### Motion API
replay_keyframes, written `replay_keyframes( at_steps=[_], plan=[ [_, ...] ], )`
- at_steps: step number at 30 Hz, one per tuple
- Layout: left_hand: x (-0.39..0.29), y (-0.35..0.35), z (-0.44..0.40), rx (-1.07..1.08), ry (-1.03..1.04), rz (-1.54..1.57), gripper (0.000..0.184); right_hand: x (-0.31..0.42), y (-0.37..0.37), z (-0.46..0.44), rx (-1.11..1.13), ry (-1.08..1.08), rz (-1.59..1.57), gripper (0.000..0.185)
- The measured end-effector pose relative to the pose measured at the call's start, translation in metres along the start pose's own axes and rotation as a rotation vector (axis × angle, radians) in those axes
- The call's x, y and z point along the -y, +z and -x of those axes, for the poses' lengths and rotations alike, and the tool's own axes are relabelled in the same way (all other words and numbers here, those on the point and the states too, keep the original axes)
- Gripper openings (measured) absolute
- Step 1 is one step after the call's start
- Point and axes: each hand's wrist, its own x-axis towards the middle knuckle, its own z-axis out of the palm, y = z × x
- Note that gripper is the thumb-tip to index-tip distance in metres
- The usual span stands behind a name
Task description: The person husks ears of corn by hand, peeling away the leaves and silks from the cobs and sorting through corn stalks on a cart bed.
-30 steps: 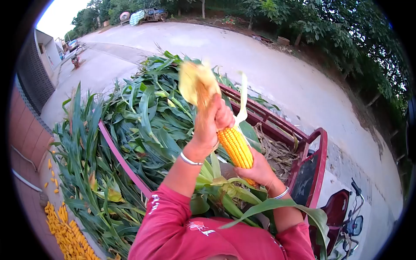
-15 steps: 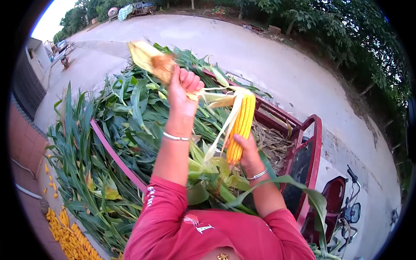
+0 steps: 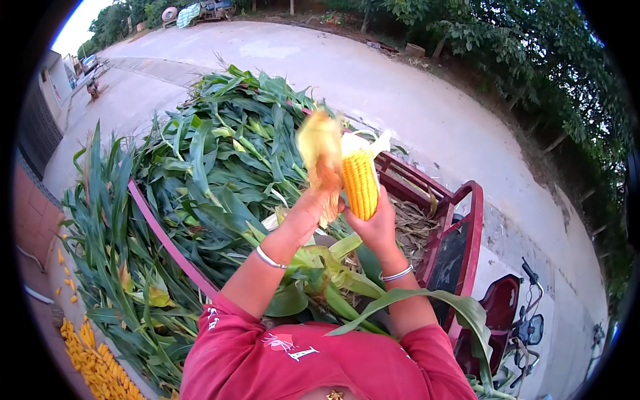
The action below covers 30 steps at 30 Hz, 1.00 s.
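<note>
My right hand (image 3: 375,225) is wrapped round the lower part of a bare yellow ear of corn (image 3: 360,183), held tilted with pale husk at its upper end. Close beside it, my left hand (image 3: 310,212) grips a torn-off corn husk (image 3: 320,143) with brown silk, blurred by motion. The fingertips of that hand are partly hidden behind the husk. Under both hands lies a heap of green corn stalks (image 3: 200,167) with leaves and loose husks.
A red cart frame (image 3: 467,227) with dry husks inside stands at the right, and a three-wheeler's handlebar (image 3: 530,313) is beyond it. Shucked ears of corn (image 3: 100,367) are piled on the ground at lower left. A concrete road (image 3: 320,60) runs behind.
My left hand has come down and right with the husk, close to the ear. Husk strips that linked it to the ear no longer stretch between them. My right hand still holds the ear.
</note>
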Motion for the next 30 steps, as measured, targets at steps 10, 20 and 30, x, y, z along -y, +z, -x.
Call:
replay_keyframes(
  at_steps=[10, 20, 30],
  plan=[
    [-0.018, 0.011, 0.01, 0.017, -0.047, 0.229, 0.048, -0.028, -0.014, 0.014, 0.117, -0.051, 0.173, 0.065],
    [-0.052, 0.015, 0.015, 0.128, 0.071, 0.02, 0.049, -0.025, -0.032, 0.005, 0.27, -0.317, 0.424, 0.056],
    [-0.046, -0.009, -0.004, 0.24, 0.048, 0.12, 0.038, -0.027, -0.023, 0.008, 0.33, -0.361, 0.466, 0.053]
  ],
)
